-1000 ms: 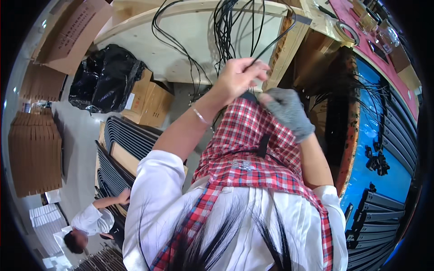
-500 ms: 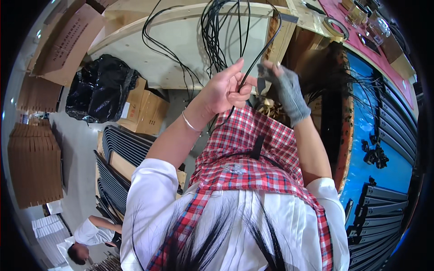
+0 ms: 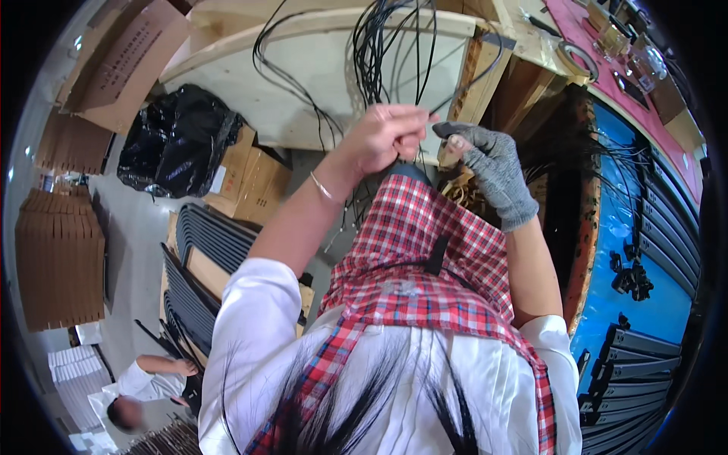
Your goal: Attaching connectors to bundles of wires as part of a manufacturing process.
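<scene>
My bare left hand [image 3: 390, 136], with a bracelet at the wrist, is closed around a black cable [image 3: 474, 78] that comes down from the upper right. Just to its right, my right hand [image 3: 489, 171] wears a grey glove with the thumb tip bare. Its thumb and forefinger are curled toward each other; whatever lies between them cannot be made out. A thick bundle of black cables [image 3: 370, 57] hangs over a pale panel [image 3: 318, 95] beyond my hands. A looser loop of cable [image 3: 265, 61] hangs to its left.
On the right, a blue-topped bench [image 3: 607, 303] carries rows of black bars [image 3: 637, 360] and small black parts [image 3: 631, 277]. A tape roll [image 3: 578, 59] lies at the upper right. Cartons [image 3: 258, 189], a black plastic bag [image 3: 174, 144] and stacked black frames [image 3: 216, 243] stand left; another person [image 3: 152, 383] is at lower left.
My left hand has turned and closed its fingers more tightly around the cable. My right hand has shifted slightly downward, its fingers curling. The whole view has moved a little.
</scene>
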A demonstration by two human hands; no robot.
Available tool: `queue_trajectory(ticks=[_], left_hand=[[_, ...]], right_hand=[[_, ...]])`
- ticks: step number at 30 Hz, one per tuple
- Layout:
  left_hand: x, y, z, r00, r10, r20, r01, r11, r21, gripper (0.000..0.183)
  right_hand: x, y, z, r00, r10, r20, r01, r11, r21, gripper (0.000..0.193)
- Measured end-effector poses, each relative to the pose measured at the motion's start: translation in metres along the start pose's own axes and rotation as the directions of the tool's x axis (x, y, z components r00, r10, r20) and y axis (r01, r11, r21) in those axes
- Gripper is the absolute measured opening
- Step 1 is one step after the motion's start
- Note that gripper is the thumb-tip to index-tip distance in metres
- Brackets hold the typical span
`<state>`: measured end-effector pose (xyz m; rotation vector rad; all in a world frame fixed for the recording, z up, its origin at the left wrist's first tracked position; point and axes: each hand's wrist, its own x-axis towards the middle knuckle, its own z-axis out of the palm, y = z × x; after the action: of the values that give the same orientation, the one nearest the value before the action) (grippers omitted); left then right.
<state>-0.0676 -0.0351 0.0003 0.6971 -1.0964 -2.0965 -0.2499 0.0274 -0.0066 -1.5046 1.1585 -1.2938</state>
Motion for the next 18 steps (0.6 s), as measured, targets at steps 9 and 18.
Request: queue_trajectory(ticks=[9,18], left_hand=[[-0.001,-0.001,0.024,0.996,0.078,0.053,-0.08,0.996,0.043,0.024],[-0.008,-0.009,0.041,0.998,0.045,-0.05,-0.038,0.989,0.144,0.019]], right_hand=[[0.004,-0.016,-0.006,0.999,-0.025,0.034,0.023,0.998,0.054,0.024],[-0.006,-0.027,-0.009,0.998,-0.003,0.067,0.002,1.0,0.018,0.026]])
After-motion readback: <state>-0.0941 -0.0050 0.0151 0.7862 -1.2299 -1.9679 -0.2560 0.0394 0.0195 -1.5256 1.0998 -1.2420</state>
